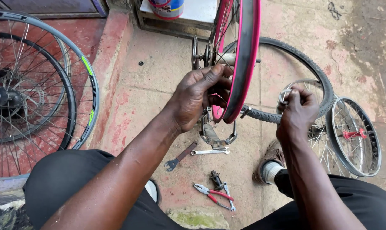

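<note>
Left hand [199, 96] curled around pink rim [243, 64], right hand [298, 111] fisted beside.

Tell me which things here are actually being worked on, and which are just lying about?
In hand:
left hand grips pink wheel rim
right hand pinches small metal part

Lying about:
spanner
red-handled pliers
flat wrench
loose tyre
small wheels
large wheels

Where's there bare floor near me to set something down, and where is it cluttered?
Bare floor lies between the green-striped wheel on the left and the pink rim held by the left hand. It is crowded below the rim, around the spanner, flat wrench and red-handled pliers. It is also crowded by the right hand, with the tyre and small wheels.
</note>
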